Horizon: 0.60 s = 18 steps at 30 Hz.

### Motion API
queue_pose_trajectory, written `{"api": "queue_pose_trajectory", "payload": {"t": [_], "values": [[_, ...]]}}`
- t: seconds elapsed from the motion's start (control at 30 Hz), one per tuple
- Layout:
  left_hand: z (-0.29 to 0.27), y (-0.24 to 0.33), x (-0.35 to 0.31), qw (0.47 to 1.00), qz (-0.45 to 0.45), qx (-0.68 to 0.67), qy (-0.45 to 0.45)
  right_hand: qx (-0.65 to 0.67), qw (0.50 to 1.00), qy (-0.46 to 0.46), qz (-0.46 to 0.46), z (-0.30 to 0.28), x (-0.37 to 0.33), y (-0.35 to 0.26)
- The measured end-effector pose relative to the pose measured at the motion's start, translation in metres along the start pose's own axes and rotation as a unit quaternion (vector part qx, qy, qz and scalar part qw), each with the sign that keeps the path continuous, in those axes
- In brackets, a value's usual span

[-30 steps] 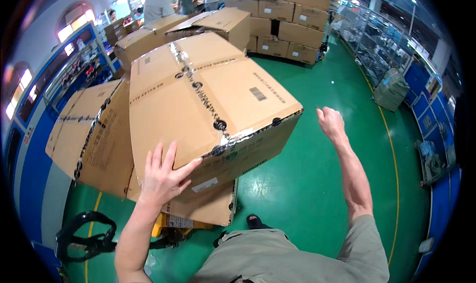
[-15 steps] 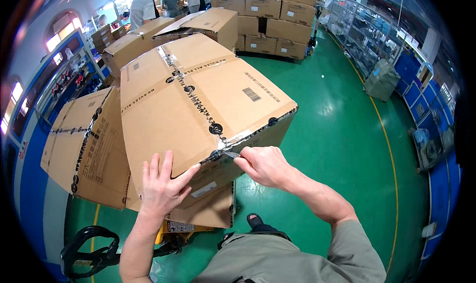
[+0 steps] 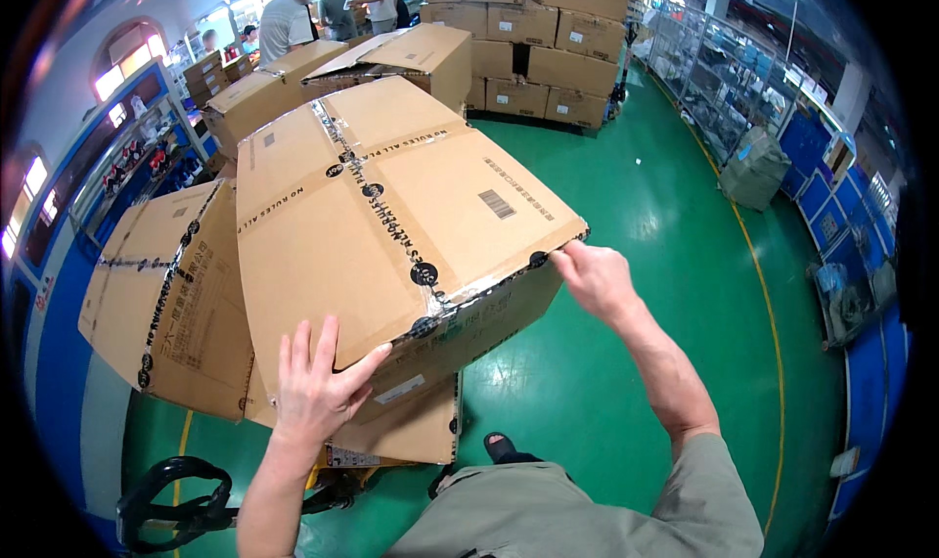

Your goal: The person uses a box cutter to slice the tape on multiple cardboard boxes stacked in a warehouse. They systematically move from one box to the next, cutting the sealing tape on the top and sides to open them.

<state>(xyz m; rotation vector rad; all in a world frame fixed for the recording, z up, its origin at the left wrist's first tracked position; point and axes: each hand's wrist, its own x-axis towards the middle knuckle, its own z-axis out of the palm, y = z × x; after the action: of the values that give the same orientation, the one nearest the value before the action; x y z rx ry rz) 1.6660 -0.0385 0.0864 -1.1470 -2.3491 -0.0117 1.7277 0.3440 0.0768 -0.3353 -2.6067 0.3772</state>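
Glossy green floor with a yellow line; blue walls, bright arched windows, metal shelving, stacked cartons behind.

A big box sits on another box. A third box leans at its left, stacked boxes behind.

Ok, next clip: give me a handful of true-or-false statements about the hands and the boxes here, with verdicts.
1. The left hand lies flat on the near edge of the top box. True.
2. The right hand hangs in the air, clear of the box. False: its fingers are at the box's right corner, by the tape.
3. The top box is open, flaps up. False: it is taped shut.
4. Another box sits to the left of the top box. True.
5. The floor is green. True.
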Motion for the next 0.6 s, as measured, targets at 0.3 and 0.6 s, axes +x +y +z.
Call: {"api": "queue_pose_trajectory", "payload": {"t": [0.3, 0.6], "values": [[0.002, -0.006, -0.005, 1.0, 0.005, 0.012, 0.022, 0.032, 0.998, -0.058, 0.001, -0.026, 0.022, 0.07], [-0.002, -0.011, -0.012, 0.999, 0.015, -0.035, 0.005, -0.035, 0.976, -0.141, -0.165, -0.093, 0.012, -0.082]]}}
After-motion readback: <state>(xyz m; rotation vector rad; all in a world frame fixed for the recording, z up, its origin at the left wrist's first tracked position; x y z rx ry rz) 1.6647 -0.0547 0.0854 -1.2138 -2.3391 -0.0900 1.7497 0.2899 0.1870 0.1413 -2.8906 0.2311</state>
